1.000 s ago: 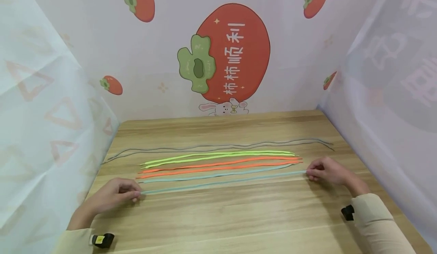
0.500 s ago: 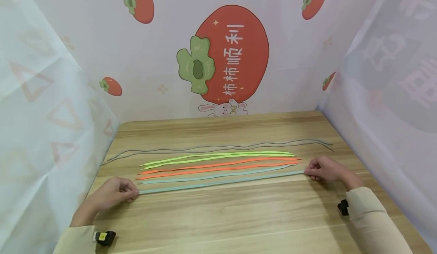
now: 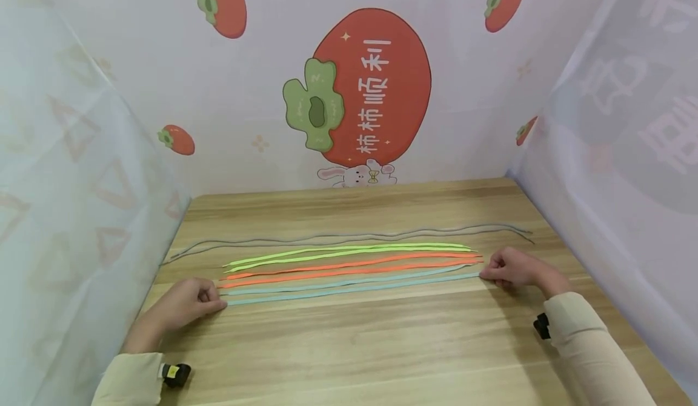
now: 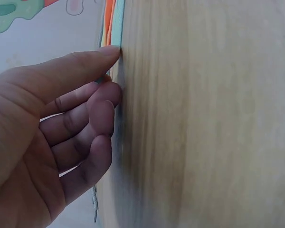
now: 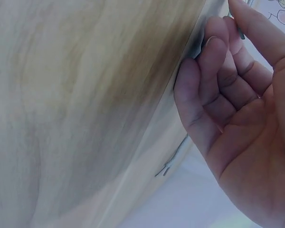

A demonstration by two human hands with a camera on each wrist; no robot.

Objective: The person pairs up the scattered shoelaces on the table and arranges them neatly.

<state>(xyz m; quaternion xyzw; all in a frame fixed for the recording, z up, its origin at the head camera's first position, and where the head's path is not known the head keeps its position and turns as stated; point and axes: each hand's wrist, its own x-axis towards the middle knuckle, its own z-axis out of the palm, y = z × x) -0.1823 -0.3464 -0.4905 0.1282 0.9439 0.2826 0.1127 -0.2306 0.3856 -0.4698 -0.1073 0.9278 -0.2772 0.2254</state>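
Observation:
Two light blue flat shoelaces run across the table, and the nearer light blue shoelace [image 3: 349, 289] stretches straight between both hands. At its left end my left hand [image 3: 188, 302] pinches it, the thumb on top of the lace and the other fingers curled beneath. My right hand [image 3: 509, 266] holds the right end by thumb and fingertips, low over the wood; in the right wrist view the hand [image 5: 232, 95] has curled fingers and the lace's end is mostly hidden. Just behind lies the second light blue shoelace [image 3: 338, 283], roughly parallel.
Farther back lie two orange shoelaces [image 3: 349, 269], two yellow-green shoelaces [image 3: 349, 252] and a pair of thin grey shoelaces [image 3: 349, 235]. The wooden table [image 3: 349, 345] is bounded by a printed back sheet [image 3: 245, 91] and side sheets.
The held shoelace has come down and slightly back, nearer the second light blue one. My right hand has shifted a little left; the left has moved slightly away from me.

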